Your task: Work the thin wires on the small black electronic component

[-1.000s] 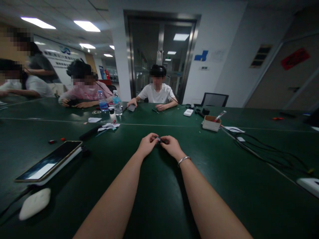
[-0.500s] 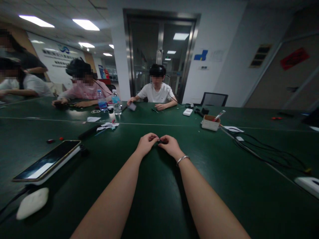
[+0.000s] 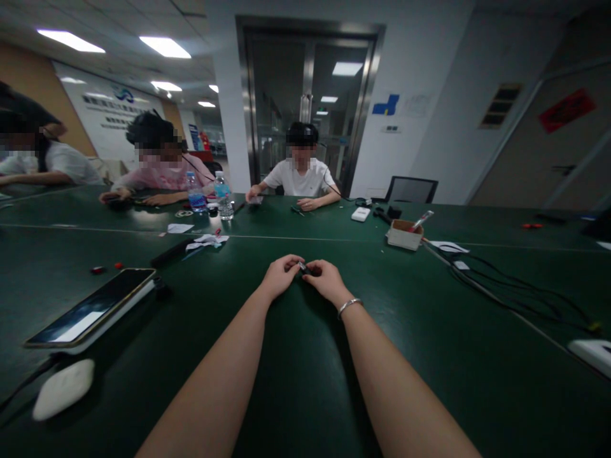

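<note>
In the middle of the head view, a small dark object with a silvery end point(image 3: 303, 268) sits between the fingertips of both hands, low over the green table point(image 3: 305, 356). Its kind is too small to make out. My left hand point(image 3: 279, 278) pinches the silvery end between thumb and fingers. From the other side, my right hand point(image 3: 327, 280) is closed on the dark end, and a silver bangle point(image 3: 350, 308) circles that wrist. The fingers hide part of the object.
At the left lie a phone point(image 3: 95, 308) on a white block and a white rounded case point(image 3: 64, 388). Paper scraps point(image 3: 207, 241) and two water bottles point(image 3: 223, 197) are farther back. A small box point(image 3: 404, 235) and cables point(image 3: 520, 286) lie right. Several people sit opposite.
More of the small object's silvery end now shows between my fingertips. My hands have barely moved. Across the table, a co-worker's hand has shifted slightly.
</note>
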A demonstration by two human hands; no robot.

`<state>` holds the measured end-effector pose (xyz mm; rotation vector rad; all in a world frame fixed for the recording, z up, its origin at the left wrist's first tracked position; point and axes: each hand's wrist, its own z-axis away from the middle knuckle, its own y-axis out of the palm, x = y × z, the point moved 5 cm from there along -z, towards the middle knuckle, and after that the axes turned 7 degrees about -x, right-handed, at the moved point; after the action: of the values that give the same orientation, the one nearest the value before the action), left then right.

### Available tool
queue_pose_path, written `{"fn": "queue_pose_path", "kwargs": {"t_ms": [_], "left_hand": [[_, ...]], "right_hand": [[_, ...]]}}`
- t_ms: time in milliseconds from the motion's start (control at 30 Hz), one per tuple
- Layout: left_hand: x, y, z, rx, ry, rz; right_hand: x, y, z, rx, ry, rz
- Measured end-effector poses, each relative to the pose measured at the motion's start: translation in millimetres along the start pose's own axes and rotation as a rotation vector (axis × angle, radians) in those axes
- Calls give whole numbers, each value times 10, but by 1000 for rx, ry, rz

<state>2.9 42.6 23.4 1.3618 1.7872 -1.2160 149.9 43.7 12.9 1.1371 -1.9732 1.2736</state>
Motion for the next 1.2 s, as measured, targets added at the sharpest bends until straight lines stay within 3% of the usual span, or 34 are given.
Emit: {"fn": "queue_pose_path", "kwargs": {"t_ms": [167, 367, 567, 667, 767, 867, 967, 1033, 1100, 1133, 1200], "left_hand": [[49, -21, -2, -33, -77, -102], [-45, -80, 44, -102, -45, -339], [-1, -190, 24, -235, -102, -296], [30, -190, 21, -208, -143, -278], [5, -149, 46, -129, -145, -276], [-26, -114, 77, -60, -150, -280], [-34, -105, 72, -58, -153, -276], [-47, -92, 44, -87, -141, -258], [-87, -44, 5, -90, -132, -200], [-124, -4, -14, -71, -127, -155], [-239, 89, -45, -8, -112, -52]], "right_hand": [[21, 4, 2, 5, 2, 28], [151, 56, 62, 67, 0, 54], [217, -12, 40, 140, 13, 238], [86, -289, -13, 211, 157, 248], [-172, -786, 7, 250, 333, 287], [-497, -1448, 134, 75, 564, 326], [-656, -2024, 285, -130, 673, 473], [-603, -2271, 338, -233, 731, 567], [-387, -2416, 325, -375, 763, 711], [-217, -2408, 267, -406, 693, 765], [138, -2183, 99, -284, 470, 722]]}}
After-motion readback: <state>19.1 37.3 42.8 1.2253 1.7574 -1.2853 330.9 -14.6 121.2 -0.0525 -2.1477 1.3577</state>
